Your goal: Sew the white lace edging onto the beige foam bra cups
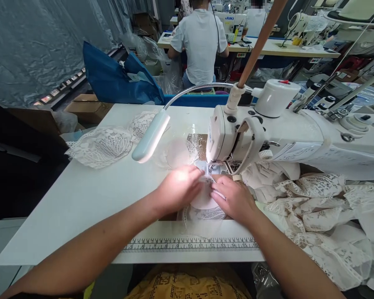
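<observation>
A white lace bra cup (205,198) lies under the needle area of the white sewing machine (227,135), its lace edge spreading towards me. My left hand (180,187) is closed on the cup's left side, the fingers pressed together and slightly blurred. On the right side, my right hand (232,196) grips the same cup, its fingertips on the fabric close to the presser foot (208,168). Just beyond my left hand, another pale round cup piece (178,153) with sheer lace lies on the table. My fingers partly hide the stitching spot.
White lace pieces (101,145) lie on the table's left side. A heap of lace cups (324,207) fills the right, below the machine arm. A bendable lamp (152,135) hangs over the table (112,199). A ruler strip (190,245) runs along the front. A person (201,45) sits ahead.
</observation>
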Demonstrator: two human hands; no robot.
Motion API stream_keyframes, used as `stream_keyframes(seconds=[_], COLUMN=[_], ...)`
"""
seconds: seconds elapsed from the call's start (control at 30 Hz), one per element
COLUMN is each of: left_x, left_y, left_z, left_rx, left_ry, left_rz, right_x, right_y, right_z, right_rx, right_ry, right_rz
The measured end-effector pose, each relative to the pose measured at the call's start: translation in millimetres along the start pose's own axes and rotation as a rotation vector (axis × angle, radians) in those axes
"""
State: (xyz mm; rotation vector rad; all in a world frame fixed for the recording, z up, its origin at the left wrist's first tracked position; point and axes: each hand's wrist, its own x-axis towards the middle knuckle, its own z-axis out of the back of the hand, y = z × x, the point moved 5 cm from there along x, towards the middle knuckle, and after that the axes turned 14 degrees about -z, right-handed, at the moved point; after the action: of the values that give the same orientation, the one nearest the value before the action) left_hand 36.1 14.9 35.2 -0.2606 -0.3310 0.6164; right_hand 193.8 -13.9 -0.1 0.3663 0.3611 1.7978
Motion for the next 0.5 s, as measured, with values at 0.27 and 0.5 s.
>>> stream_keyframes(seconds=[0.27,0.5], left_x=[-2.2,-2.8], left_y=[-22.9,-9.7], left_z=[-22.6,-17.9], left_rx=[0.037,0.073], left_ry=[0.138,0.213], left_rz=[-0.221,-0.142], right_x=[3.1,5.2], right_y=[-0.8,2.3], right_z=[3.8,1.9], right_rx=[0.003,-0.114], right_ry=[-0.055,0.008], right_rz=[-0.054,-0.057])
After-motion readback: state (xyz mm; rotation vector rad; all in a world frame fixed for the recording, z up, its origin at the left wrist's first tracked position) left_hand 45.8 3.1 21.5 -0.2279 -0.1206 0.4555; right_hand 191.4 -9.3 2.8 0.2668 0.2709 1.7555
